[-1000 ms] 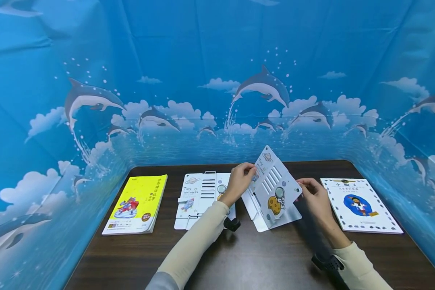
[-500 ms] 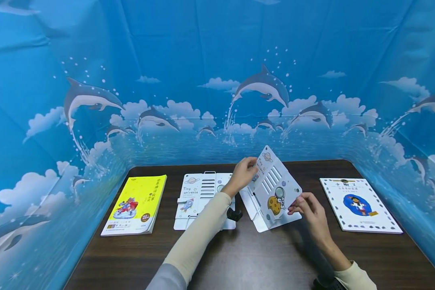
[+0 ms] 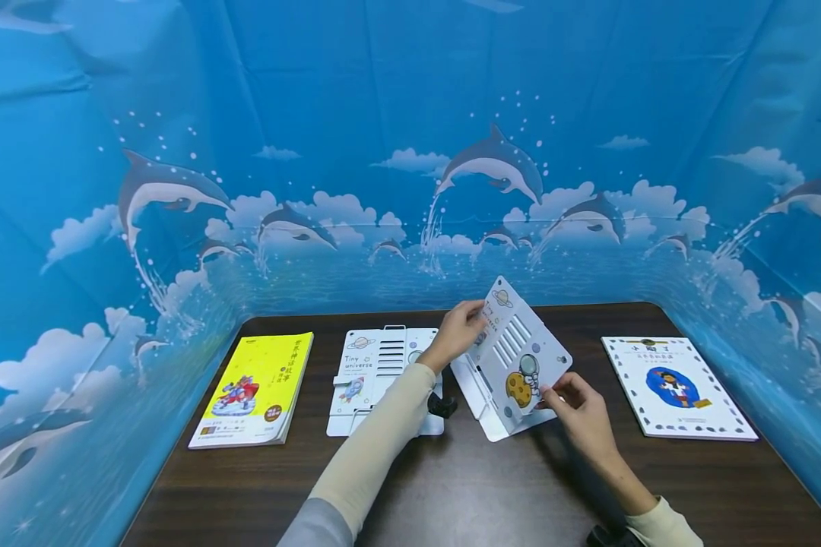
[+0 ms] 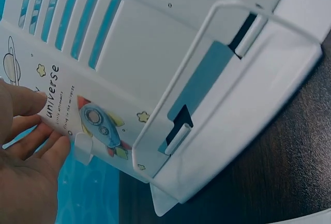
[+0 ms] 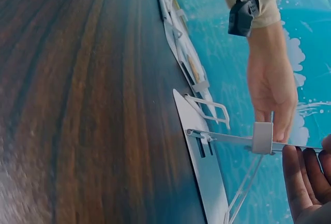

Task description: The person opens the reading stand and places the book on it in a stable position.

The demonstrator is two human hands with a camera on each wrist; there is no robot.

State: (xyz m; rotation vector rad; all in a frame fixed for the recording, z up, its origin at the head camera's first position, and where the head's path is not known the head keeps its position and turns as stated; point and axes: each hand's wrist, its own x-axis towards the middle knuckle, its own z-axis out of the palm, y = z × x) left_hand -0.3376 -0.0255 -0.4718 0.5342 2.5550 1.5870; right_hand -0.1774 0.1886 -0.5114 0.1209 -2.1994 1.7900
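Note:
A white metal book stand (image 3: 520, 357) printed with "Tiny universe", a planet and an astronaut stands with its panel tilted up from its base plate (image 3: 482, 395). My left hand (image 3: 460, 334) pinches the panel's left edge; in the left wrist view the thumb lies on the printed face and the fingers are behind. Next to the rocket print is a small white clip (image 4: 84, 148), and a bent wire page holder (image 4: 178, 87) stands out over the lower ledge. My right hand (image 3: 581, 414) pinches the panel's lower right edge, also seen in the right wrist view with its fingers (image 5: 297, 177) at the edge.
A second, matching book stand (image 3: 362, 380) lies folded flat to the left, partly under my left forearm. Further left lies a yellow book (image 3: 260, 387); at the right is a white book (image 3: 677, 387) with a blue circle. A dolphin-print cloth (image 3: 410, 152) hangs around the dark table (image 3: 451, 494).
My right hand has come from beside the panel's right corner down and left to its lower right edge. The left hand stays at the left edge; the panel's tilt looks nearly the same.

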